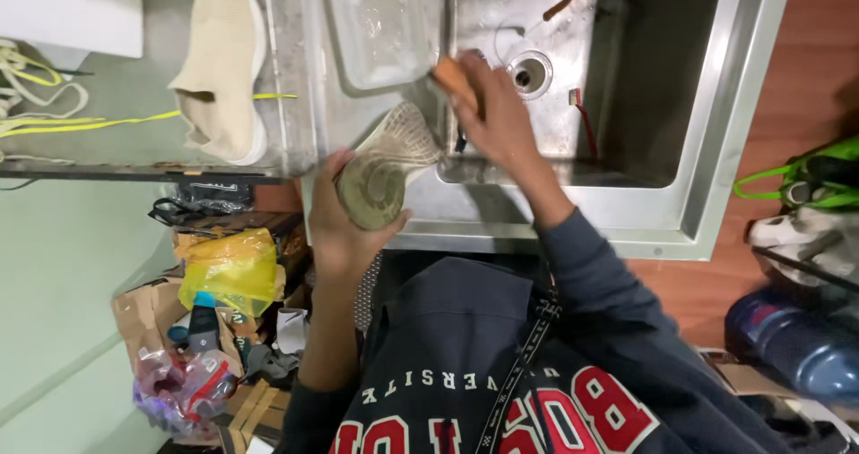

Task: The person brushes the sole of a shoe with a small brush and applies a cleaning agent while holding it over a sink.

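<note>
My left hand [335,221] grips a dirty cream shoe [389,163] by its heel, sole turned toward me, over the steel counter beside the sink. A wooden-handled brush [452,76] is in my right hand [497,114], held against the shoe's toe at the sink's left rim. The matching cream shoe [219,65] lies on the counter to the left, with a yellow lace [107,123] beside it.
A steel sink [689,177] with a drain [530,71] and a red-handled toothbrush [582,118] inside. A clear plastic tub [380,25] stands on the counter. Bags and clutter [215,311] sit lower left; a blue bottle [792,347] and green bag [819,177] are at right.
</note>
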